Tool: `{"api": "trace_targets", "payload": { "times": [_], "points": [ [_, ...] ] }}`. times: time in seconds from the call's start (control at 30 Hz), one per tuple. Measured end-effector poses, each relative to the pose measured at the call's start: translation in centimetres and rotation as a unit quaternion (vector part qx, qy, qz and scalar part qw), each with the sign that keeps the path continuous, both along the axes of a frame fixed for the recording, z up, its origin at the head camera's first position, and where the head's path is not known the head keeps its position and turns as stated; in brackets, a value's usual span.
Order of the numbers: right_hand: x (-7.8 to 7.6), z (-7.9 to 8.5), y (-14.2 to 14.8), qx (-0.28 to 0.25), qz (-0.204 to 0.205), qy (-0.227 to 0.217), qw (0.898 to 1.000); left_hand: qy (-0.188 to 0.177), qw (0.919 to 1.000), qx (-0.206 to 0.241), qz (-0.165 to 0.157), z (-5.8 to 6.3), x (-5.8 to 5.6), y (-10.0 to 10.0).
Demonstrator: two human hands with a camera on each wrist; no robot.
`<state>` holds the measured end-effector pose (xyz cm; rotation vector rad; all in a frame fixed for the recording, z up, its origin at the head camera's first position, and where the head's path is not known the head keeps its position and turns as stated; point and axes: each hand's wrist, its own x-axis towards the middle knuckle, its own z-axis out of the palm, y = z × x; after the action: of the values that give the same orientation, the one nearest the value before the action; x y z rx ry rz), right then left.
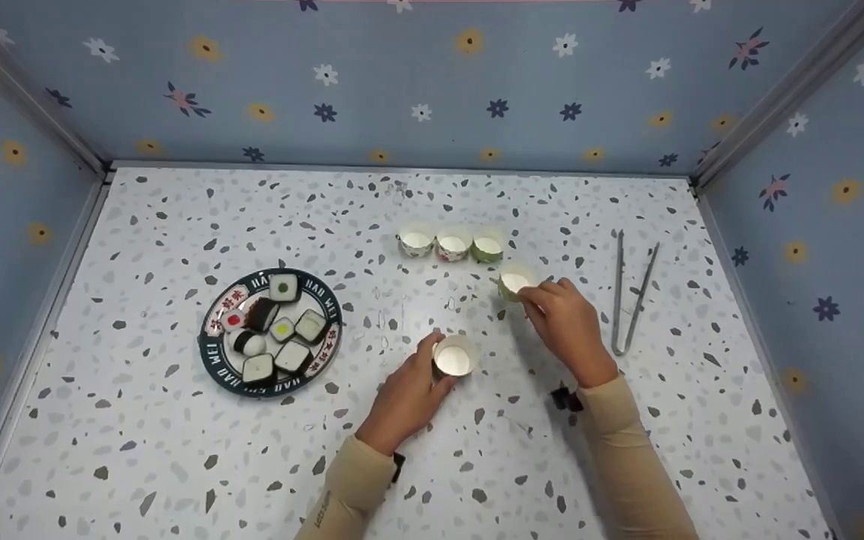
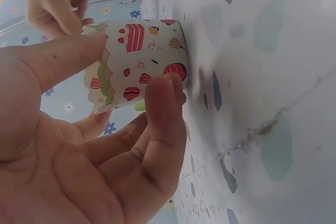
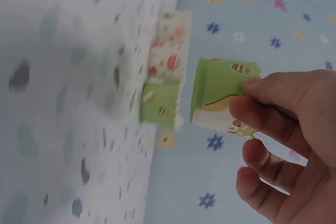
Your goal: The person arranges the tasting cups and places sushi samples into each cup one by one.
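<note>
In my right hand, thumb and fingertips pinch the rim of a green paper baking cup. That cup is raised off the table, tilted, close to the right end of a row. The row has two white printed baking cups and a green baking cup. Nearer to me, my left hand holds a white baking cup printed with cakes and sweets. Its base is down at the tabletop, its scalloped mouth facing up. Thumb and fingers lie on either side of it.
A dark-rimmed round plate stands on the left with several sushi pieces. At the right lie metal tongs. The speckled table meets flowered blue panels at the back and both sides.
</note>
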<state>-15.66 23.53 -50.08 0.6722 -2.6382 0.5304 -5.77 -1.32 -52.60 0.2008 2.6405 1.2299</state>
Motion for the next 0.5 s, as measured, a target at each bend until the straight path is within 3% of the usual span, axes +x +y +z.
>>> {"api": "trace_targets", "payload": {
  "times": [0.2,0.5],
  "points": [
    [-3.2,-1.3,0.9,0.003,-0.064,-0.037,0.997,-0.002,1.0,-0.002,0.005,0.1,0.0,-0.1],
    [-6.7,-2.6,1.4,0.009,-0.102,-0.079,0.992,0.009,1.0,0.001,-0.003,0.0,0.1,-0.1]
  ]
}}
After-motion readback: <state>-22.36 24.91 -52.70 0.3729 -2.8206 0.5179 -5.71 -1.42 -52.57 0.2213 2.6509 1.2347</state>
